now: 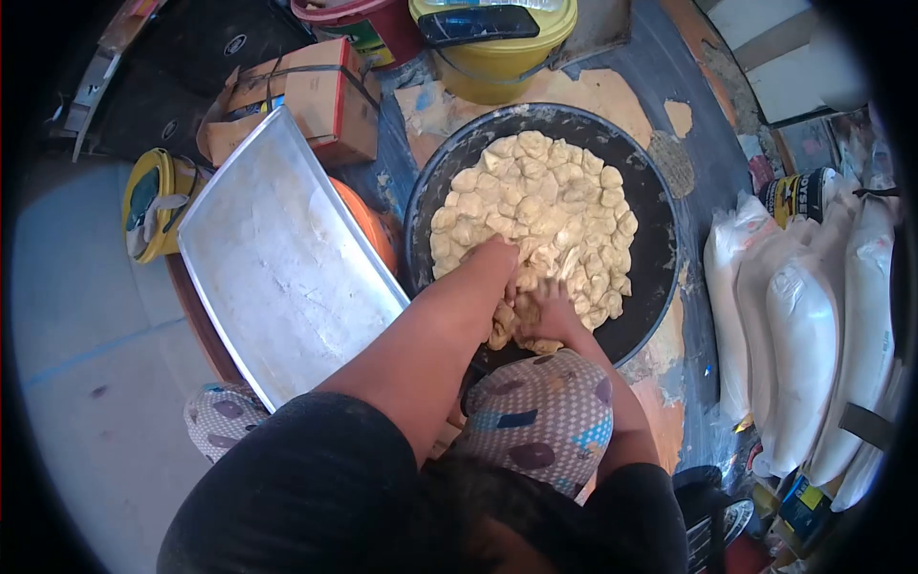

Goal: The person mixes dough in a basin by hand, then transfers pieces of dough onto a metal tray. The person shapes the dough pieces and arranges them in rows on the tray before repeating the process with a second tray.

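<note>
A wide black basin (650,206) on the floor holds a heap of pale dough pieces (535,206). My left hand (492,263) reaches down into the near edge of the heap, fingers buried among the pieces. Beside it my right hand (547,311) closes around a lump of dough at the basin's near rim. Both forearms come in from below, over my knees in patterned cloth (545,416).
A floured metal tray (277,258) leans on an orange tub left of the basin. Behind stand a cardboard box (306,96), a yellow bucket (497,67) and a red bucket. White filled sacks (813,335) lie to the right. A yellow container (148,206) sits far left.
</note>
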A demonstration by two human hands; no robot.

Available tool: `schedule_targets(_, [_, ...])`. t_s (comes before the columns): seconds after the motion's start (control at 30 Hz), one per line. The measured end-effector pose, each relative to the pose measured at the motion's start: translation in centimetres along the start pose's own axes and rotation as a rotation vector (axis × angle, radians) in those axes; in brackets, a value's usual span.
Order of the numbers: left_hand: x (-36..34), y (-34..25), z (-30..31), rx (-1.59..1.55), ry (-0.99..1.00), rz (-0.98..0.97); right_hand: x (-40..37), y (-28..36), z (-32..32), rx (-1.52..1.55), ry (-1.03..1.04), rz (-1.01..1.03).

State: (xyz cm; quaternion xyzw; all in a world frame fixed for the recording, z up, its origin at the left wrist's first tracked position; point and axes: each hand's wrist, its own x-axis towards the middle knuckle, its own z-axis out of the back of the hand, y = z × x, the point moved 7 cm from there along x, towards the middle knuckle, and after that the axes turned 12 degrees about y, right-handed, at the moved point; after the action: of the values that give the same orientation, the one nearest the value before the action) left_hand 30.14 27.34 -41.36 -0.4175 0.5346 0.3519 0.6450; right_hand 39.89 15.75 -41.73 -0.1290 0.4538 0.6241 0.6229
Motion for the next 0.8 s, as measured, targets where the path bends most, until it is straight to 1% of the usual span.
schedule_targets(0.03, [0.8,0.1,-0.4,0.054,0.167,0.006,-0.4,1.3,-0.6,0.068,0.164,0.176])
schedule_targets(0.07, [1.4,0.3,0.1,0.058,0.160,0.013,0.0,1.2,0.4,0.070,0.155,0.181])
schedule_targets(0.13, [0.8,0.1,2.8,-0.049,-0.165,-0.006,1.5,-1.8,3.0,0.390,0.113,0.043])
schedule_targets(0.17, [-0.1,-0.2,4.2,0.016,-0.350,-0.003,2.4,-3.0,5.4,0.269,-0.148,0.032])
schedule_targets(0.2, [-0.2,-0.1,3.6,0.008,-0.346,-0.008,4.0,-3.3,4.6,0.265,-0.140,0.029])
schedule_targets(0.27, [-1.6,0.6,2.3,-0.067,-0.512,-0.026,6.6,-2.4,3.9,0.034,-0.384,-0.097])
schedule_targets(0.3, [-3.9,0.3,0.7,0.024,-0.563,-0.001,6.0,-0.2,2.8,-0.047,-0.268,-0.106])
schedule_targets(0.33, [-5.2,0.4,0.6,0.028,-0.556,0.003,4.8,0.5,2.4,-0.039,-0.263,-0.105])
schedule_targets(0.4, [-6.6,-0.4,-1.9,0.058,-0.272,-0.077,2.4,2.4,-0.5,-0.139,-0.137,-0.018])
schedule_targets(0.43, [-7.9,-0.7,-1.9,0.073,-0.261,-0.018,1.3,2.3,-1.2,-0.145,-0.134,-0.022])
schedule_targets(0.47, [-6.3,-1.1,-1.3,0.071,-0.268,-0.023,0.6,2.6,-2.6,-0.202,-0.024,0.024])
schedule_targets(0.5, [-5.5,-1.0,-1.5,0.074,-0.039,0.031,0.5,2.9,-3.6,-0.258,0.085,0.073])
schedule_targets(0.53, [-5.3,-0.4,-2.2,0.075,0.186,0.090,1.0,2.6,-3.0,-0.265,0.075,0.079])
schedule_targets(0.57, [-5.8,-0.7,-2.0,0.062,-0.084,0.058,1.3,1.7,-1.5,-0.170,-0.029,0.040])
schedule_targets(0.6, [-5.0,-0.6,-3.2,0.058,-0.086,0.061,1.6,0.7,-0.3,-0.076,-0.128,0.001])
schedule_targets(0.63, [-4.2,-0.4,-3.5,0.029,-0.243,0.070,1.5,0.5,1.5,-0.096,-0.325,-0.023])
schedule_targets(0.67, [-3.4,-0.2,-3.5,-0.002,-0.396,0.080,2.3,0.7,1.8,-0.098,-0.316,-0.018])
schedule_targets(0.7, [-3.5,-0.4,-3.6,-0.010,-0.388,0.084,3.3,0.9,1.3,-0.063,-0.216,-0.069])
schedule_targets(0.73, [-3.3,-0.5,-3.8,0.016,-0.276,0.128,4.0,1.1,0.8,-0.027,-0.121,-0.119])
schedule_targets(0.77, [-3.3,-0.5,-3.6,0.042,-0.167,0.172,3.7,1.6,0.8,-0.028,-0.120,-0.110])
schedule_targets(0.8, [-1.3,0.0,-2.4,0.040,-0.165,0.178,2.8,2.3,0.0,-0.018,-0.052,-0.093])
